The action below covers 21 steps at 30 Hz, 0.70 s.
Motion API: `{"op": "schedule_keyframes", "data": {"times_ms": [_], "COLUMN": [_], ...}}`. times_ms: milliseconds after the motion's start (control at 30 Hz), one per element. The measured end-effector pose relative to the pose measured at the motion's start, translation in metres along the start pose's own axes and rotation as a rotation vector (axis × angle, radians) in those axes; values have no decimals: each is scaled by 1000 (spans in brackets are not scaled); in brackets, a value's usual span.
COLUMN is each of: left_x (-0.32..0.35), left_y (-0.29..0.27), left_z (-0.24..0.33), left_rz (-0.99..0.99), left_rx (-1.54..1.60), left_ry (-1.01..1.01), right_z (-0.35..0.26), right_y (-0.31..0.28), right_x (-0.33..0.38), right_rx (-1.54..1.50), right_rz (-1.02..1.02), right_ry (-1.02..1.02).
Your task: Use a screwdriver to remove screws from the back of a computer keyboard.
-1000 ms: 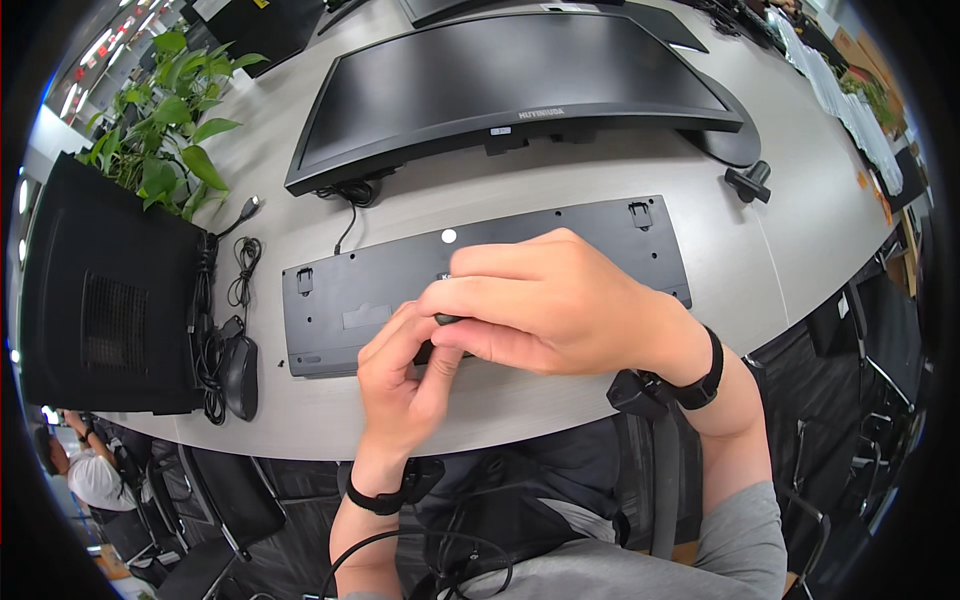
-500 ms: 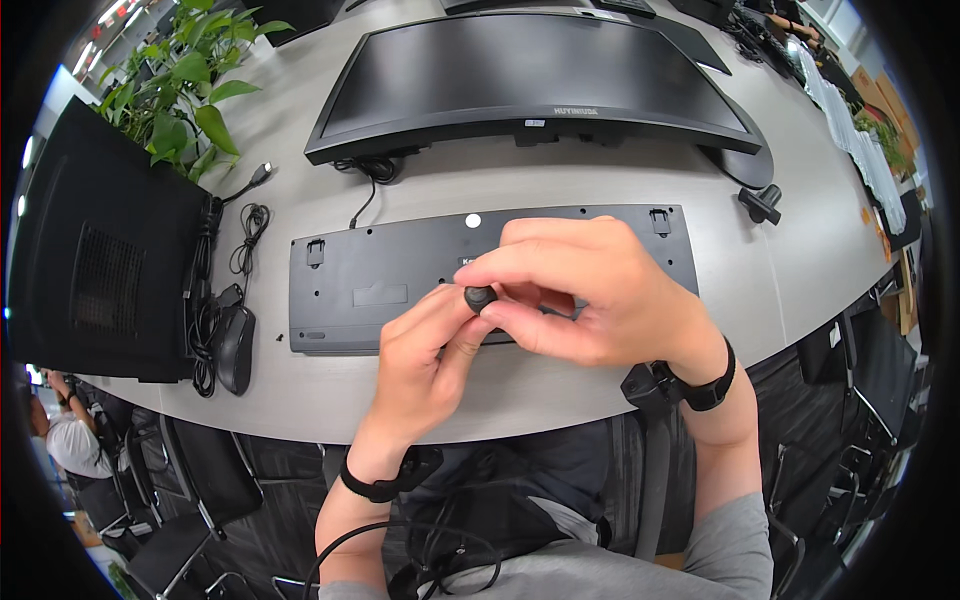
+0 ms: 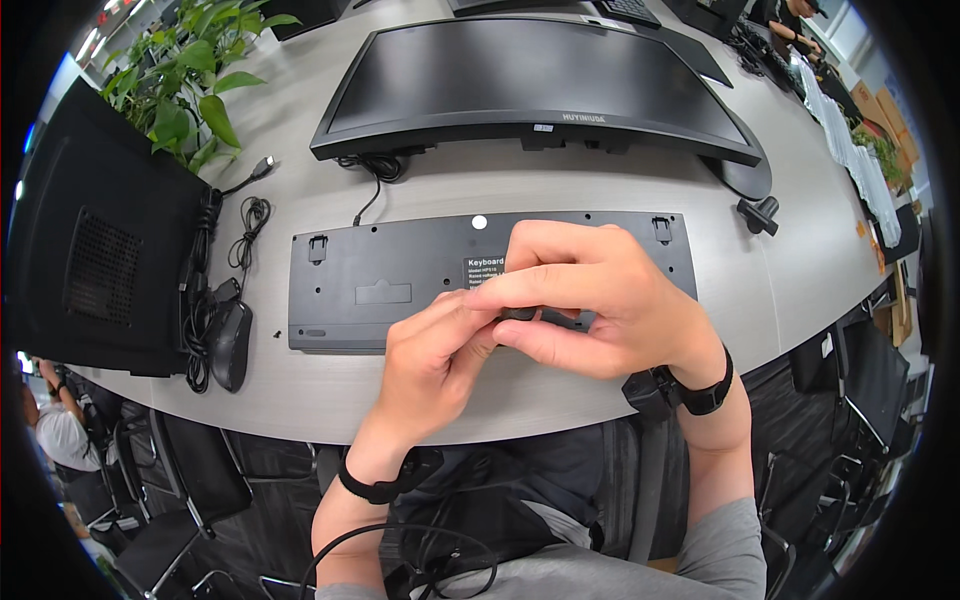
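Both hands meet over a black keyboard [image 3: 420, 260] that lies with its underside up on the table. A small dark rounded piece [image 3: 518, 314] shows between the fingers and thumb of my right hand [image 3: 600, 300], mostly covered by them. From the left, my left hand [image 3: 430, 360] has its thumb and fingers pinched together at the same piece. My right fingertips touch the left ones. The two flip feet of the keyboard are folded down, and a pale round sticker [image 3: 479, 222] is near its far edge.
Beyond the keyboard a monitor [image 3: 540, 75] lies tilted back. A black computer case [image 3: 100, 240], a mouse [image 3: 233, 345] and coiled cables [image 3: 205, 290] stand at the left, with a leafy plant [image 3: 200, 90] behind. A tiny dark bit [image 3: 278, 334] lies left of the keyboard; a black bracket [image 3: 758, 214] is right.
The small dark piece has shifted a little to the right and turned, and its round end is now hidden. My right fingers have closed further over my left fingertips.
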State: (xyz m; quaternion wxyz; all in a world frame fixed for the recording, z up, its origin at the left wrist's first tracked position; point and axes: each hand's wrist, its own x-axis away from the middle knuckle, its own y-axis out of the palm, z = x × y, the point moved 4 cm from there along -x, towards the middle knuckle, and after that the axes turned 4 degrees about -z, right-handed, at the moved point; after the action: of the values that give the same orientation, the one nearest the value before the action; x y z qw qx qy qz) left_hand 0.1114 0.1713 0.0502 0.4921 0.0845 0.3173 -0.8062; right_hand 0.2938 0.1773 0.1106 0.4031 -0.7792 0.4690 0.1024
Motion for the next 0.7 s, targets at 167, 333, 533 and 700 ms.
{"op": "schedule_keyframes", "data": {"times_ms": [167,333,533,700], "left_x": [0,-1,3,-3], "left_y": [1,-2,2,1], "left_z": [-1,-3,-5,-5], "left_rz": [69,45,1,91], "left_rx": [105,23,53,98], "left_ry": [-44,31,-69,-15], "right_z": [3,1,1,-1], "right_y": [1,11,4,3], "right_x": [0,1,1,-2], "right_rx": [197,241,124,169], "right_rz": [42,103,55,72], "right_ry": [-41,-48,-30,-17]}}
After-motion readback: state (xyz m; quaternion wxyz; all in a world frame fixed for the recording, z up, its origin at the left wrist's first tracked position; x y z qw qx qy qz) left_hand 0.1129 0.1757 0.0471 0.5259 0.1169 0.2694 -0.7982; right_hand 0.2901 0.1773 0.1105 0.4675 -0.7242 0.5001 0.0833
